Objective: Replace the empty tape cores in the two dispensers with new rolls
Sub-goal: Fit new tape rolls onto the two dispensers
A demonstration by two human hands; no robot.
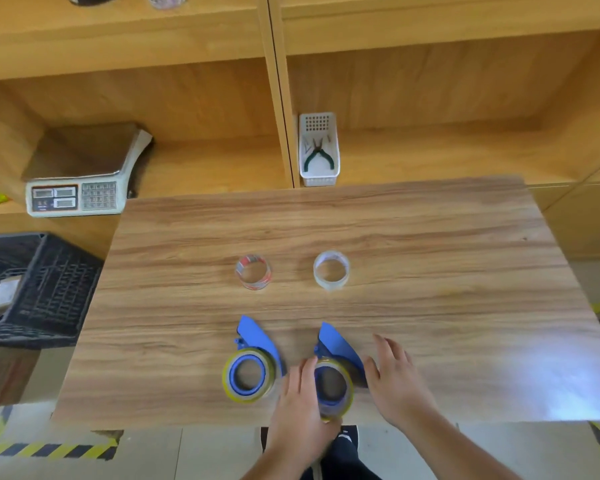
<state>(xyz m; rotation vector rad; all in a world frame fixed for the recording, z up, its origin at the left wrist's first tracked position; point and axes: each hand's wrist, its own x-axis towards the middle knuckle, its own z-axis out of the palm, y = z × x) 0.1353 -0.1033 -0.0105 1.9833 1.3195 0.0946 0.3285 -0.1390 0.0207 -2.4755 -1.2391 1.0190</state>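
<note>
Two blue tape dispensers lie near the front edge of the wooden table (430, 258). The left dispenser (257, 337) carries a yellowish tape roll (228, 379) and nobody touches it. The right dispenser (340, 344) also carries a yellowish roll (349, 393). My left hand (300, 407) wraps the left and near side of that right roll. Just right of the dispenser, my right hand (395, 379) hovers with its fingers spread and holds nothing. Farther back stand two thin rings: a red-printed one (253, 271) and a clear whitish one (331, 270).
A white basket (319, 174) with pliers sits on the shelf behind the table. To the back left is a weighing scale (73, 199). A black crate (42, 289) stands left of the table. Yellow-black floor tape (49, 450) runs below the table's front edge.
</note>
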